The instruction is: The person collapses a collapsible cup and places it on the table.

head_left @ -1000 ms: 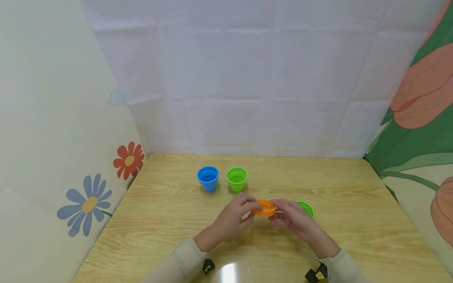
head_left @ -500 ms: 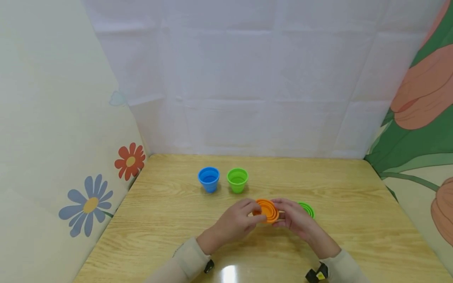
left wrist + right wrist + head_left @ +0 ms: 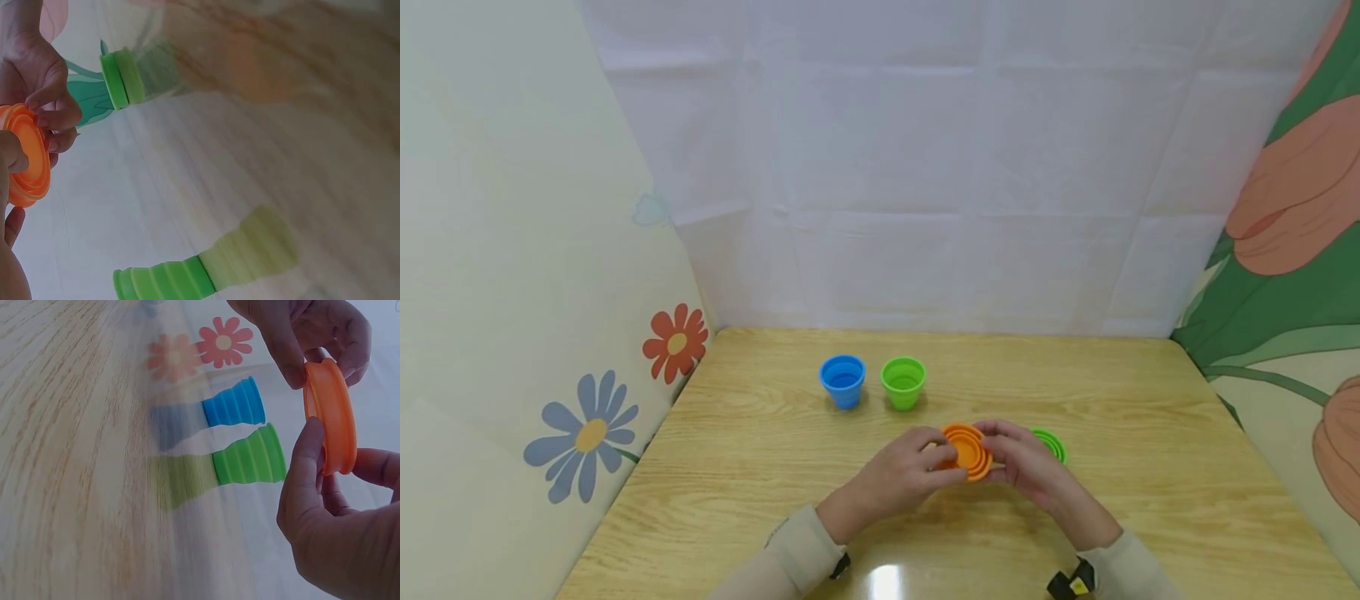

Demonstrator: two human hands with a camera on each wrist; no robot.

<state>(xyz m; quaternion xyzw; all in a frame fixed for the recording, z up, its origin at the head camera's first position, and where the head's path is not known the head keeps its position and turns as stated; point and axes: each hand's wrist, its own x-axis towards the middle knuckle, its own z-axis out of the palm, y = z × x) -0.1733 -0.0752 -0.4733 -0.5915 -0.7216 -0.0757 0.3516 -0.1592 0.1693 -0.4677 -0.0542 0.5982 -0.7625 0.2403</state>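
Both hands hold an orange collapsible cup [image 3: 967, 452], folded flat into rings and raised above the table. My left hand [image 3: 904, 471] grips its left side, with fingers reaching over the rings. On the opposite side my right hand [image 3: 1026, 462] pinches the rim between thumb and fingers. In the right wrist view the folded orange cup [image 3: 339, 419] stands edge-on between the two hands. The left wrist view shows its ringed face [image 3: 34, 153] with a left finger against the middle.
Behind the hands, a blue cup [image 3: 842, 382] and a green cup [image 3: 903, 383] stand extended side by side. A folded green cup [image 3: 1049, 445] lies beyond the right hand on the wooden table [image 3: 737, 450]. A white cloth [image 3: 880, 183] hangs at the back.
The orange cup has tilted so its ringed face shows more toward the head camera, and it has shifted slightly right. The left hand has moved right with it; the right hand stays nearly in place.
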